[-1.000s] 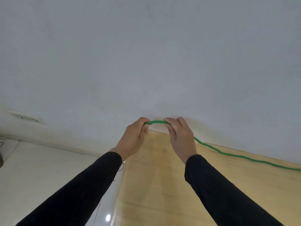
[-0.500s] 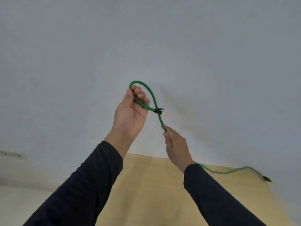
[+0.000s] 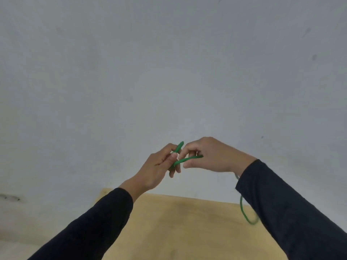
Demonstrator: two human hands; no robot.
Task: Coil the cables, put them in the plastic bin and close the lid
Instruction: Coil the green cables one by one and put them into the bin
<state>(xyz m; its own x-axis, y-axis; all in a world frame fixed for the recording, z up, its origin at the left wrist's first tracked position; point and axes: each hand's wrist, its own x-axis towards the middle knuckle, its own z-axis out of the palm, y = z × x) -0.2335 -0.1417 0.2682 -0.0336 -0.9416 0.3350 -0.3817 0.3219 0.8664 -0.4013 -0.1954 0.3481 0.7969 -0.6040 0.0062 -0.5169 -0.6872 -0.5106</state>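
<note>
Both hands are raised in front of a plain grey-white wall [image 3: 169,72], close together and almost touching, each closed on the same green cable [image 3: 185,160]. The left hand [image 3: 159,168] grips it with thumb and fingers curled around the strand; a short green piece sticks up and to the right from between its fingers, ending just above the knuckles. From the left hand's fingers another stretch of the cable runs to the right, nearly level, into the right hand [image 3: 210,154], whose fingers are curled over it and pinch it near the palm. The two stretches cross at the left fingertips, but motion blur makes it impossible to tell whether they form a closed loop there. Below the right wrist the cable reappears, hanging down past the dark sleeve [image 3: 285,209] in a slack curve that bends back upward behind the forearm; the hanging part is blurred. It dangles over the far right part of a light wooden surface [image 3: 178,228], and whether its lowest bend touches the wood cannot be told. Both forearms wear dark long sleeves, reaching in from the bottom corners of the view.
</note>
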